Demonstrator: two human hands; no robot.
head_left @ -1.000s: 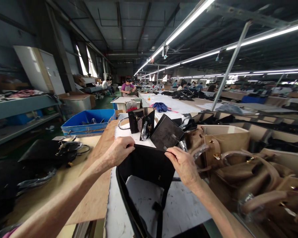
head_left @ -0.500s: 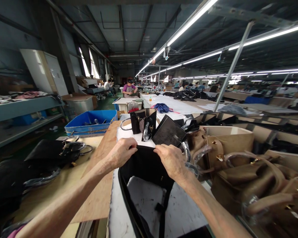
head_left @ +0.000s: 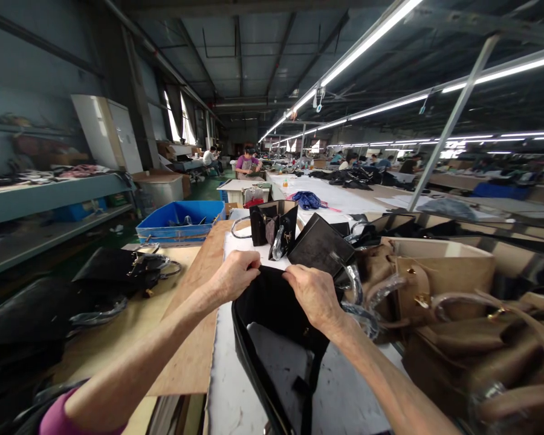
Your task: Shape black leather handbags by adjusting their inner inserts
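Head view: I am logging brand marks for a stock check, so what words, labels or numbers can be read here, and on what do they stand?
None can be read.
The black bag gripped at its top edge by the left hand and right hand: no print shows.
The tan bags: gold clasps only, no lettering visible.
The blue bin: no label shows.
The far tables: too small and blurred.

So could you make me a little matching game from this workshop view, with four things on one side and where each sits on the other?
Things:
1. black bag
2. blue crate
3. tan handbags
4. white cabinet

Places:
A. against the left wall
B. piled to the right of the hands
C. gripped by the left hand and right hand
D. beyond the wooden board, left of centre

Pairs: 1-C, 2-D, 3-B, 4-A
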